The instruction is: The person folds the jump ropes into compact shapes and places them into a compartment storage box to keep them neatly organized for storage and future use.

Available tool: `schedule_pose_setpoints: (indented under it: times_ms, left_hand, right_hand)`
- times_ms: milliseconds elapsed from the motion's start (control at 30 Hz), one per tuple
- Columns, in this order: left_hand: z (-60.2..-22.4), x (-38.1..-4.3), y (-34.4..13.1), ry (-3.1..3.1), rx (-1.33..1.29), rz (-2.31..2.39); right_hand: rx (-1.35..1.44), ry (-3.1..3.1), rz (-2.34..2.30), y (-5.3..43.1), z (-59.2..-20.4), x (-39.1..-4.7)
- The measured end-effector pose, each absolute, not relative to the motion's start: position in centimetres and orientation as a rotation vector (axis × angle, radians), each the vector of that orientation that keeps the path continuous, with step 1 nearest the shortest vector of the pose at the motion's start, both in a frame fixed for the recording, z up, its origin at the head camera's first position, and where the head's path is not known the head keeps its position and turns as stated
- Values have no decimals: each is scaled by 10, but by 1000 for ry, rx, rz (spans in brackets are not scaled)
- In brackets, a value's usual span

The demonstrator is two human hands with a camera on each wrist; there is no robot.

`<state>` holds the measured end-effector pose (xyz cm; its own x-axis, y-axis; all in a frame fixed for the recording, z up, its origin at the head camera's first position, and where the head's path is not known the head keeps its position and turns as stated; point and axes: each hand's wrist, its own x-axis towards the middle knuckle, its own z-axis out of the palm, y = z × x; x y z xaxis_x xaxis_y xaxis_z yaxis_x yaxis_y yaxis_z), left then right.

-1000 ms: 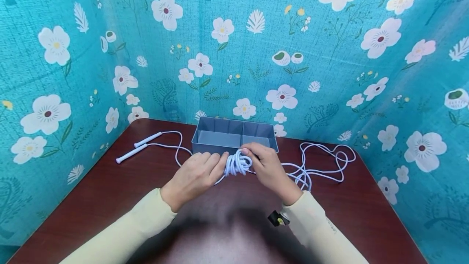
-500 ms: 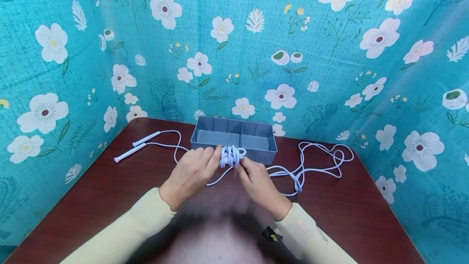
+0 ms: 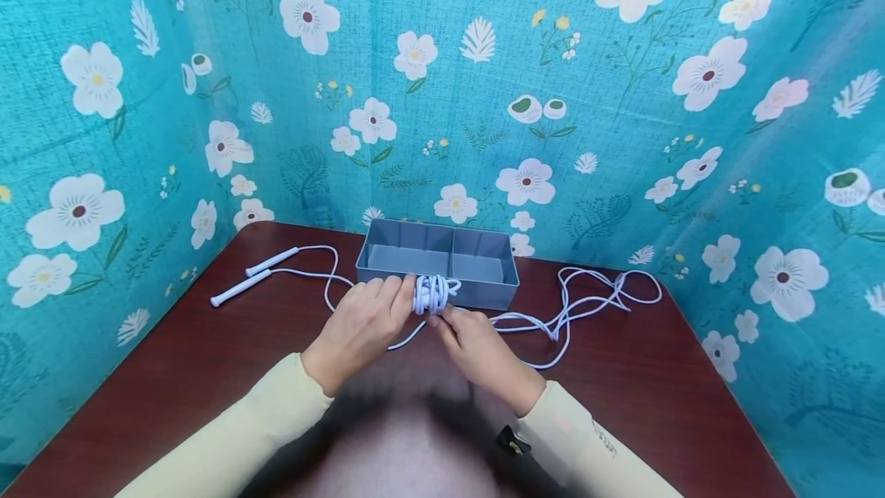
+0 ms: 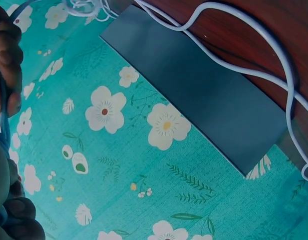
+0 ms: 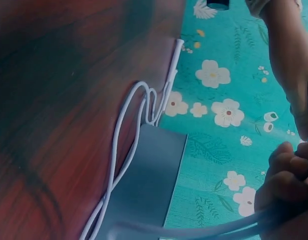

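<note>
A pale lilac skipping rope is partly wound into a tight coil [image 3: 432, 294], held up in front of the box. My left hand [image 3: 369, 317] grips the coil at its left end, fingers curled over it. Just below the coil's right side, my right hand [image 3: 480, 348] pinches the cord between thumb and fingers. In the right wrist view, cord runs from the curled right hand [image 5: 286, 182], and the left hand [image 5: 291, 65] reaches in from above. Two skipping rope handles [image 3: 242, 287] lie side by side at the table's left.
A grey two-compartment box [image 3: 491, 297] stands behind the hands at the table's back. Loose cord [image 3: 588, 306] sprawls in loops over the right side of the dark red table [image 3: 643, 398]. A flowered turquoise curtain [image 3: 456, 129] surrounds the table's back and sides.
My right hand has moved from the coil's right end to below it, down and left. The coil has shifted slightly left. Loose cord at right has been drawn inward and its loops have changed shape.
</note>
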<state>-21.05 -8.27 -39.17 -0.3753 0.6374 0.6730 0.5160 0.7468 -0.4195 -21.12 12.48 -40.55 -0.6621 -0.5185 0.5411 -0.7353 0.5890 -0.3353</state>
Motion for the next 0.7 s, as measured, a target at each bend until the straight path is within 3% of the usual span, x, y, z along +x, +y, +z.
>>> schedule_pose_setpoints:
  times_ms: [400, 700]
  left_hand:
    - [-389, -223, -84, -2061, -772, 179]
    - [-389, -224, -83, -2128, -744, 138]
  right_hand:
    - [1157, -2516, 567, 112, -416, -195]
    - [1166, -2406, 148, 109, -402, -176]
